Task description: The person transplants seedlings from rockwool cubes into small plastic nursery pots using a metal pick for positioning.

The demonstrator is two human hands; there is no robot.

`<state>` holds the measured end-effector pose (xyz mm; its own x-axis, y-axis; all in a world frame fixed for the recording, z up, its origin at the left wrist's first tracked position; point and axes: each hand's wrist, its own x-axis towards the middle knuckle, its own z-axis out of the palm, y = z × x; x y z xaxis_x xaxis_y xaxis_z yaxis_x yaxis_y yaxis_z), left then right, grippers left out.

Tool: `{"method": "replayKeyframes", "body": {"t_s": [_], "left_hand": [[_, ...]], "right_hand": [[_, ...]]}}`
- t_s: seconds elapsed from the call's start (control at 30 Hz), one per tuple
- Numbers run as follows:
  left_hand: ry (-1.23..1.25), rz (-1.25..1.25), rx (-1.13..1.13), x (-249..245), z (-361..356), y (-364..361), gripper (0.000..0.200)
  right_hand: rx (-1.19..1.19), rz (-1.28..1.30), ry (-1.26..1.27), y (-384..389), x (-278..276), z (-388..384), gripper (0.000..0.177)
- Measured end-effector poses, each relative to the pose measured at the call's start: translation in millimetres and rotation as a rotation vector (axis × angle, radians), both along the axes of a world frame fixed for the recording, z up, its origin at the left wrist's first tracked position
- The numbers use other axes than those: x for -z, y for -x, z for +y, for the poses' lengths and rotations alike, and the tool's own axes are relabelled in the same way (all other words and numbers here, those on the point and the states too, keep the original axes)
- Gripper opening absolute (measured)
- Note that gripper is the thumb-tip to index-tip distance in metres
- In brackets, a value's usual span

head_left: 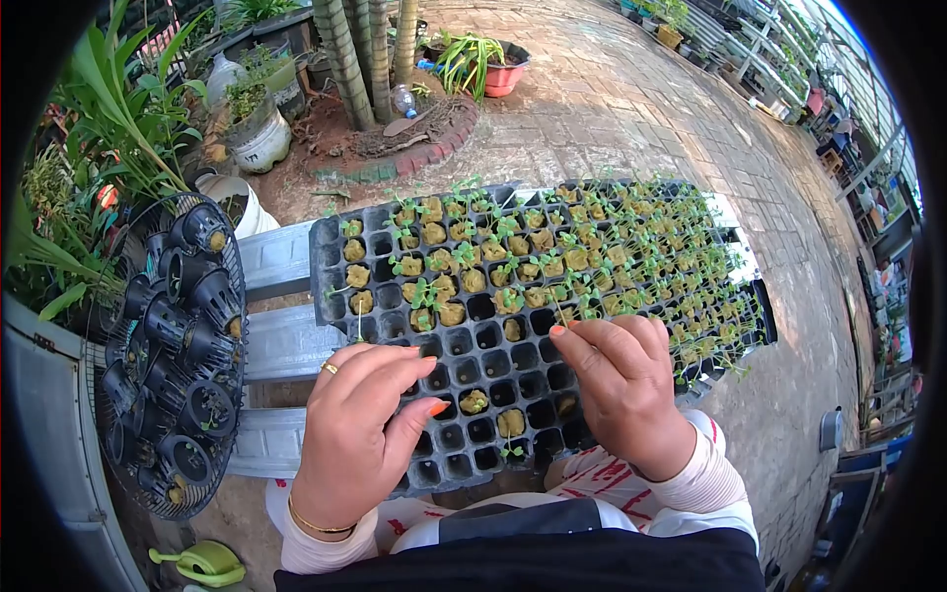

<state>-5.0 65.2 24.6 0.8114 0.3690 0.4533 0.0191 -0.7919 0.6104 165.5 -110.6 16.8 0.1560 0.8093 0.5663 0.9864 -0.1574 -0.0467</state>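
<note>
A black seedling tray [464, 370] lies in front of me, many of its cells filled with tan plugs and small green seedlings [577, 259]. My left hand [360, 424] hovers over the tray's near left cells, thumb and index finger apart, nothing between them. Over the middle of the tray, my right hand [626, 385] has its thumb and index fingertips pinched together at a thin seedling stem [561, 314]. Beside the hands, a few near cells hold single plugs, such as one tan plug [510, 422] with a small sprout below it.
The tray rests on a silver slatted stand [281, 345]. At left, a black wire basket [237, 296] holds several black net pots [187, 456]. A green watering can [202, 562] stands low at left. Potted plants and a red planter [505, 74] stand beyond on the paving.
</note>
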Motion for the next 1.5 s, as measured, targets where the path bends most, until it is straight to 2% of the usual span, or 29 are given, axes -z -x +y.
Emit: {"method": "replayKeyframes", "body": {"t_s": [0.43, 0.93, 1.17, 1.5], "left_hand": [[-0.005, -0.003, -0.017, 1.6, 3.3, 2.7, 0.029], [-0.007, -0.006, -0.085, 6.3, 13.5, 7.5, 0.027], [-0.057, -0.039, -0.233, 12.1, 19.8, 18.1, 0.024], [-0.048, -0.122, -0.377, 27.4, 25.5, 29.4, 0.018]], "right_hand": [[0.020, 0.056, -0.017, 2.1, -5.0, -2.7, 0.039], [-0.111, 0.244, -0.075, 9.5, -18.4, -0.3, 0.034], [-0.236, 0.250, -0.111, 16.3, -16.4, 7.3, 0.030], [-0.262, 0.234, -0.207, 17.6, -14.0, 7.2, 0.028]]}}
